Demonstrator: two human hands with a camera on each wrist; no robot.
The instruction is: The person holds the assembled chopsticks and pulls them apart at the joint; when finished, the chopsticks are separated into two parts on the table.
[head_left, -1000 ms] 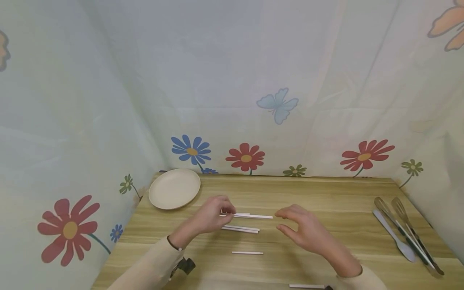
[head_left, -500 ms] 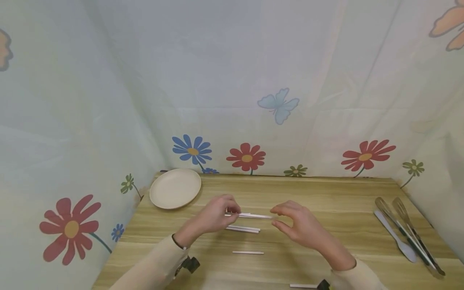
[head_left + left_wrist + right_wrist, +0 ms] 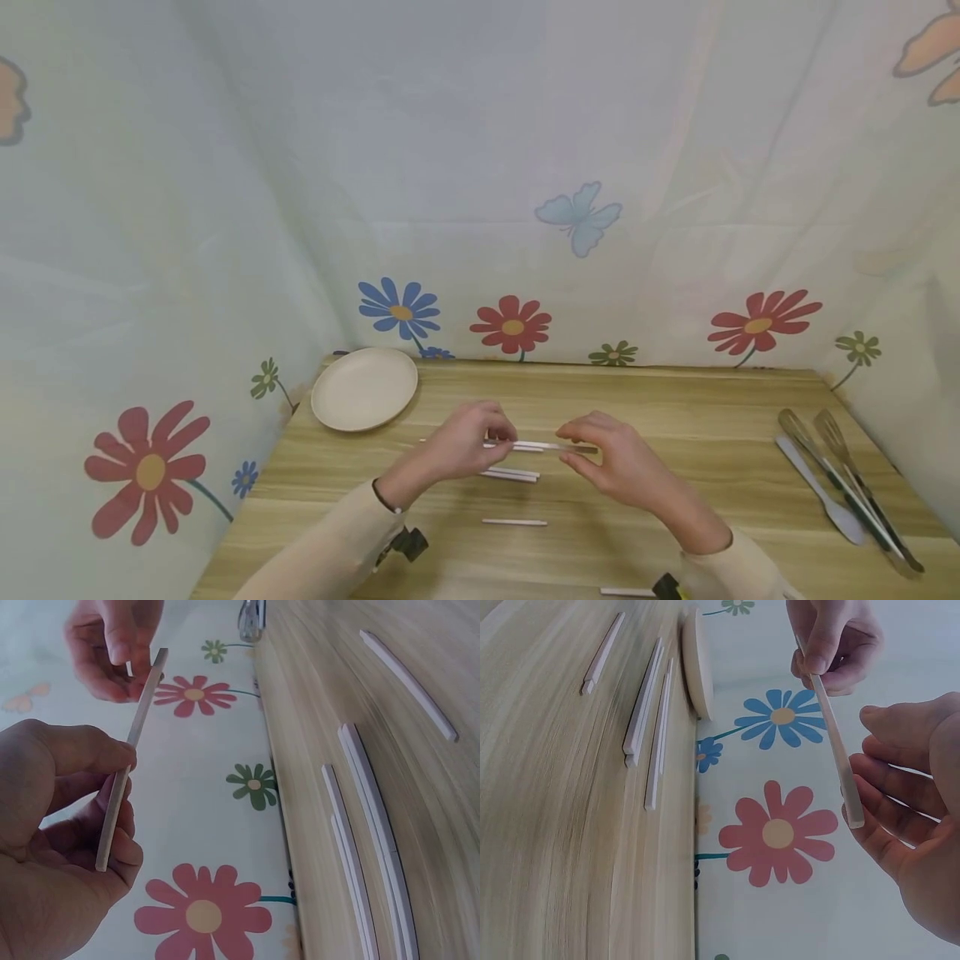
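My left hand (image 3: 459, 442) pinches a pale, slim chopstick (image 3: 142, 709) between thumb and fingers. It is raised above the table, and its far end reaches rightward into the gap of my right hand (image 3: 626, 458). In the right wrist view, that end of the chopstick (image 3: 836, 750) lies in front of the right hand's fingers, while the thumb stands apart from it. The right fingers (image 3: 900, 784) are loosely bent and not gripping. Beneath and in front of the left hand, a pair of white chopsticks (image 3: 517, 477) lies on the table, with more chopsticks (image 3: 349, 862) just behind.
A round cream plate (image 3: 363, 390) sits at the back left of the wooden table (image 3: 675, 400). Single chopsticks lie nearer the front, a short-looking one (image 3: 514, 522) and another (image 3: 626, 592). At right are a white spoon-like utensil (image 3: 843, 527) and two dark-handled utensils with slotted heads (image 3: 831, 433).
My left hand has moved right, carrying the chopstick, whose far end now sits between the right hand's thumb and fingers. The right hand has shifted slightly left.
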